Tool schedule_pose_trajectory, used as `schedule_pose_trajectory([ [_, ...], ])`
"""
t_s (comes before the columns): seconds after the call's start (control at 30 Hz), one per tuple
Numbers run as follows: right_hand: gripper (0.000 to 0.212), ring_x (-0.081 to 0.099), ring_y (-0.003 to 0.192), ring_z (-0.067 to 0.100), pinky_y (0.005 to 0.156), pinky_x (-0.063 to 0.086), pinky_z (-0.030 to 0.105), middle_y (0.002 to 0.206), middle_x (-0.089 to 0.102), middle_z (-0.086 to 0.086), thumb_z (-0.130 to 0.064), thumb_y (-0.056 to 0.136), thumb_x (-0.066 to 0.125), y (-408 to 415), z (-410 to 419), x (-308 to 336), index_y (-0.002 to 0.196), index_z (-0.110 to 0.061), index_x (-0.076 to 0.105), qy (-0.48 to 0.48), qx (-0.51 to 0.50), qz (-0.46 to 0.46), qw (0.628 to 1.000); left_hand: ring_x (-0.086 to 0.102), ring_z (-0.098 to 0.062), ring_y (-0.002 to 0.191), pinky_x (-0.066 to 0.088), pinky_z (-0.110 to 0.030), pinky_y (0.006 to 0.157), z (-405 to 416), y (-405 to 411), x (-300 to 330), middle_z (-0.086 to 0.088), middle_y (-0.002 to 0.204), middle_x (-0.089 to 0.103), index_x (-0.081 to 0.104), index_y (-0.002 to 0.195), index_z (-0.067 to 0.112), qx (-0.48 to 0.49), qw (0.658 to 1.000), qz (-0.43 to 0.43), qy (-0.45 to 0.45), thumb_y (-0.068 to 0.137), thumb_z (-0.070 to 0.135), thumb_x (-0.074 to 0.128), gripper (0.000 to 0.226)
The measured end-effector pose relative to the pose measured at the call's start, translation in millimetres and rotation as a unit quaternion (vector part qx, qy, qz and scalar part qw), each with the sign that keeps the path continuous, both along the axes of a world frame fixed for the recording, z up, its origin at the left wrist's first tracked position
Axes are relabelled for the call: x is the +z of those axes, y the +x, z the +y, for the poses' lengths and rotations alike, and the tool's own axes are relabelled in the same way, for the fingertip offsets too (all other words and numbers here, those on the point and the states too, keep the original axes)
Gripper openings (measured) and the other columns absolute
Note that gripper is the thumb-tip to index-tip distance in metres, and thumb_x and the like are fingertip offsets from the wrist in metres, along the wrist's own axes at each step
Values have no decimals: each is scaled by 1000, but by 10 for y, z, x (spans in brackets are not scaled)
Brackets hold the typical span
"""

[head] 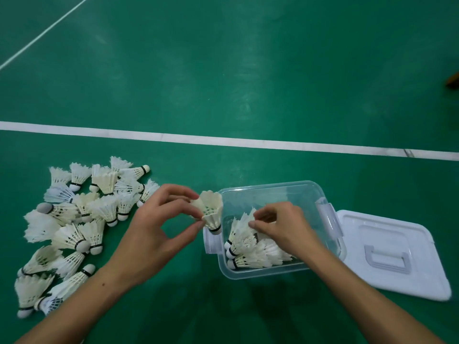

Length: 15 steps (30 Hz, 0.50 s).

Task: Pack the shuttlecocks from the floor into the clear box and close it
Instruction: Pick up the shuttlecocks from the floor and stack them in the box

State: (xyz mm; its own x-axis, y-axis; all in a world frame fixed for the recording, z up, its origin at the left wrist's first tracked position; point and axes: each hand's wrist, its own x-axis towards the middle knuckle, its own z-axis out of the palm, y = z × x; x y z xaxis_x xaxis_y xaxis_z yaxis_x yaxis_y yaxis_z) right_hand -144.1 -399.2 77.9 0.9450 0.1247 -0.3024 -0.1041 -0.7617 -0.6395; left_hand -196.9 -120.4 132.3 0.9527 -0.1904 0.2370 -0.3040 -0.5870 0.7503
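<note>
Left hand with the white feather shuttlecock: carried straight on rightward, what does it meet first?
Probably the clear plastic box's near-left rim, just beyond the left hand and its white feather shuttlecock; height over the rim is unclear.

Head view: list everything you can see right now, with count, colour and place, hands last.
Loose white feather shuttlecocks: a pile too overlapped to count, white with black bands, on the floor at left.
Held white feather shuttlecock: one, cork down, over the box's left rim.
Packed white feather shuttlecocks: several, lying inside the box.
Clear plastic box: one, open, centre right on the floor.
White plastic lid with grey handle: one, flat on the floor right of the box.
Green court floor: white lines across it.
Brown object: one, at the right edge, unidentifiable.
Left hand: pinches the held shuttlecock.
Right hand: inside the box, fingers on the packed feathers.
</note>
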Motion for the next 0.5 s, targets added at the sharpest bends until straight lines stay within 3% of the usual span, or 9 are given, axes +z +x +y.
schedule_pose_trajectory([
  [0.1,16,71,89,-5,85,61,24,95,78,-17,-28,88,84,-3,-120,422,104,-25,82,64,-17,-80,995,65,-8,108,50,-24,94,-221,262,33,5,120,61,74,88,25,-66,997,-8,38,89,25,83,9],
  [0.17,23,68,100,-2,83,57,19,105,75,-21,-26,88,83,-16,-140,579,110,-30,79,71,33,-126,989,63,-5,104,50,-26,88,-375,444,33,9,121,58,72,87,28,-104,992,15,63,89,27,81,9],
  [0.27,34,58,112,6,88,52,27,116,63,-19,-34,85,83,-16,-142,512,118,-35,75,29,110,-183,977,60,-3,101,48,-25,85,-571,625,-42,13,121,56,71,87,30,-145,985,36,91,89,30,79,8],
  [0.43,19,49,112,15,84,48,33,119,59,-9,-47,83,78,-44,-239,285,94,-32,80,-73,115,-249,959,61,-3,101,44,-16,80,-715,718,-197,12,116,58,73,94,30,-170,981,48,79,89,32,81,10],
  [0.5,21,49,105,14,81,48,32,110,63,-11,-48,85,76,-95,-301,170,93,-30,82,-82,126,-236,960,62,-3,98,49,-19,79,-732,734,-263,12,116,57,69,109,31,-153,984,55,70,88,34,83,25],
])
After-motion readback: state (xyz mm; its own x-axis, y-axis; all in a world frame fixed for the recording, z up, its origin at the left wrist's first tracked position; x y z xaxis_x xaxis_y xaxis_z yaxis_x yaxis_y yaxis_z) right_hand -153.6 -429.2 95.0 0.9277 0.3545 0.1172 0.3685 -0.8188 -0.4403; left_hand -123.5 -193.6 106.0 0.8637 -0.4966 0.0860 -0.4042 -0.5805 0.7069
